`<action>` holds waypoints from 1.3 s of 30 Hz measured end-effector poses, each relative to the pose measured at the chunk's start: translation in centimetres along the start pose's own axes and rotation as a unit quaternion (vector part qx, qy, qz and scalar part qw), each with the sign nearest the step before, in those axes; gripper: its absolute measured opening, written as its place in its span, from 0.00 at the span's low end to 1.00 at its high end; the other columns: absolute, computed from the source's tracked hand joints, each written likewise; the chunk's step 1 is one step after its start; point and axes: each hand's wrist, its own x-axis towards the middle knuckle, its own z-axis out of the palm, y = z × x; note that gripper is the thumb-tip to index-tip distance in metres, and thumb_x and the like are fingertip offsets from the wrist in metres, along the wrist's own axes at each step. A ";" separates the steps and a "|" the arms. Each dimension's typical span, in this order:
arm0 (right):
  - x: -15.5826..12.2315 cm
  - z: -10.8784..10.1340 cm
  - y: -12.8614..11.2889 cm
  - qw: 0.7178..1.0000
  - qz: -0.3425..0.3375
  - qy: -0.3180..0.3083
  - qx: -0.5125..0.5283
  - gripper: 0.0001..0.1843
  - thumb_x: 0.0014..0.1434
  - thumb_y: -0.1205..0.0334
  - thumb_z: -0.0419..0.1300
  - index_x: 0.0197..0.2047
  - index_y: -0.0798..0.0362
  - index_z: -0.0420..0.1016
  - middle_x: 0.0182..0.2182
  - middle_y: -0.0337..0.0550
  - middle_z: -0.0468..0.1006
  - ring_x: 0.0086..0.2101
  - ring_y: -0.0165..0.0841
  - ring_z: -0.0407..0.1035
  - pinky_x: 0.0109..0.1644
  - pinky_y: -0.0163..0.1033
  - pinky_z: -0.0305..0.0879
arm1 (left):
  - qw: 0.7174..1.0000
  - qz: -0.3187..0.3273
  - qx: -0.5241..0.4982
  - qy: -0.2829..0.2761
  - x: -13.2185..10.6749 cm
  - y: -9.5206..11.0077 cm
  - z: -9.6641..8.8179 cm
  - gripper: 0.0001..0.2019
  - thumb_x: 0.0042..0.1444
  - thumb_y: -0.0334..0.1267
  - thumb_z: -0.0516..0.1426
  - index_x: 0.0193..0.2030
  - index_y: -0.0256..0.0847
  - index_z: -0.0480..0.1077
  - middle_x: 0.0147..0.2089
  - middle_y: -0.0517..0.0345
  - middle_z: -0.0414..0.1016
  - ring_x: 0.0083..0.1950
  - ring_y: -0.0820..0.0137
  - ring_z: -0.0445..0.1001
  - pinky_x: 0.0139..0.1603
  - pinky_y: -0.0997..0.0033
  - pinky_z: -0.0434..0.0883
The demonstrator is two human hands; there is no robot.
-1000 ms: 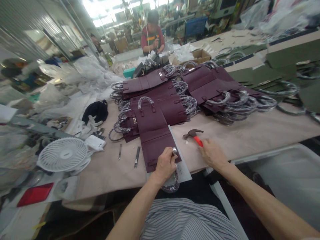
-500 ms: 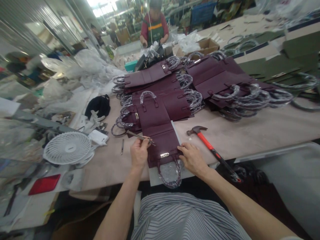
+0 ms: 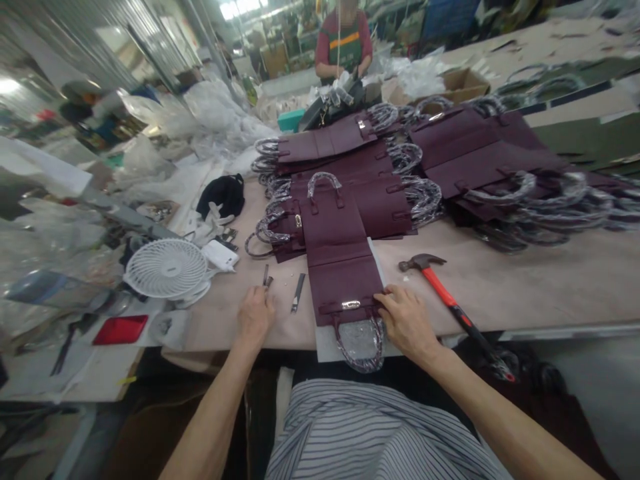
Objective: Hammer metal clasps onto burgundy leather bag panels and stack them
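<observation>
A burgundy leather bag (image 3: 340, 267) lies flat on the table in front of me, with a silver clasp (image 3: 351, 305) near its front edge. Its plastic-wrapped handle (image 3: 363, 348) hangs over a white board (image 3: 325, 345). My right hand (image 3: 407, 321) rests on the bag's front right corner, fingers stretched flat. To the left of the bag, my left hand (image 3: 255, 312) has curled fingertips on a thin metal tool (image 3: 266, 277) that lies on the table.
A red-handled hammer (image 3: 443, 293) lies just right of my right hand. Another metal tool (image 3: 298, 292) lies between my hands. A white fan (image 3: 167, 269) stands at the left. Stacks of burgundy bags (image 3: 450, 153) fill the table behind. A person (image 3: 345, 40) works at the far end.
My left hand has carried the thin tool from above the bag down to the table on the left. Before that, my right hand left the hammer and came to the bag's corner.
</observation>
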 end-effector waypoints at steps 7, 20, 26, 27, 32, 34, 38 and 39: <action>2.2 -1.2 -0.3 0.989 -0.109 -0.084 -0.052 0.11 0.65 0.68 0.59 0.50 0.53 0.76 0.43 0.47 0.75 0.43 0.41 0.65 0.46 0.46 0.58 | 0.957 0.262 -0.093 -0.083 -3.1 10.4 -0.4 0.05 0.64 0.39 0.60 0.42 0.40 0.73 0.45 0.52 0.74 0.47 0.62 0.74 0.48 0.64 0.72; 5.8 -2.2 0.4 0.912 -0.324 -0.218 -0.122 0.08 0.66 0.72 0.53 0.45 0.57 0.73 0.39 0.49 0.72 0.38 0.38 0.66 0.41 0.43 0.60 | 0.912 0.394 -0.013 -0.112 -2.7 10.3 0.4 0.11 0.59 0.21 0.51 0.42 0.36 0.71 0.42 0.48 0.73 0.45 0.58 0.71 0.45 0.59 0.74; 4.8 -1.9 2.2 0.926 -0.319 -0.202 -0.029 0.07 0.67 0.69 0.55 0.38 0.54 0.74 0.45 0.48 0.74 0.39 0.38 0.63 0.44 0.44 0.62 | 0.846 0.495 -0.198 -0.018 -2.1 6.2 2.5 0.12 0.63 0.23 0.51 0.44 0.38 0.74 0.47 0.49 0.77 0.50 0.64 0.76 0.51 0.62 0.78; 4.5 -1.9 2.7 0.923 -0.333 -0.192 -0.018 0.08 0.67 0.69 0.55 0.38 0.54 0.75 0.48 0.49 0.75 0.39 0.37 0.63 0.45 0.44 0.63 | 0.831 0.511 -0.220 -0.001 -2.0 5.6 2.9 0.11 0.63 0.24 0.52 0.44 0.38 0.74 0.48 0.49 0.77 0.52 0.64 0.77 0.53 0.61 0.79; 2.4 -1.9 4.2 0.918 -0.375 -0.126 0.012 0.14 0.64 0.73 0.52 0.48 0.57 0.77 0.58 0.52 0.73 0.46 0.40 0.64 0.51 0.48 0.66 | 0.800 0.538 -0.254 0.078 -2.6 4.7 4.2 0.12 0.63 0.23 0.52 0.46 0.36 0.74 0.53 0.44 0.79 0.62 0.61 0.75 0.60 0.57 0.78; 1.4 -1.5 4.1 0.930 -0.353 -0.090 0.038 0.20 0.61 0.76 0.49 0.53 0.59 0.75 0.59 0.53 0.73 0.51 0.41 0.64 0.55 0.49 0.66 | 0.809 0.518 -0.269 0.075 -3.0 4.8 4.2 0.14 0.62 0.22 0.51 0.48 0.36 0.74 0.54 0.43 0.79 0.64 0.62 0.73 0.61 0.57 0.78; 0.4 -0.4 3.5 0.948 -0.307 -0.040 0.081 0.26 0.58 0.79 0.46 0.54 0.59 0.75 0.58 0.55 0.73 0.53 0.41 0.64 0.57 0.51 0.68 | 0.831 0.474 -0.290 0.019 -3.4 4.9 4.0 0.17 0.62 0.22 0.50 0.50 0.38 0.75 0.55 0.43 0.79 0.64 0.62 0.73 0.62 0.56 0.77; 0.3 -0.1 3.4 0.948 -0.303 -0.028 0.087 0.25 0.57 0.80 0.47 0.53 0.59 0.76 0.58 0.55 0.74 0.53 0.41 0.65 0.56 0.50 0.68 | 0.835 0.469 -0.288 0.008 -3.4 4.9 3.9 0.17 0.62 0.23 0.50 0.50 0.38 0.75 0.55 0.44 0.79 0.64 0.62 0.73 0.62 0.56 0.77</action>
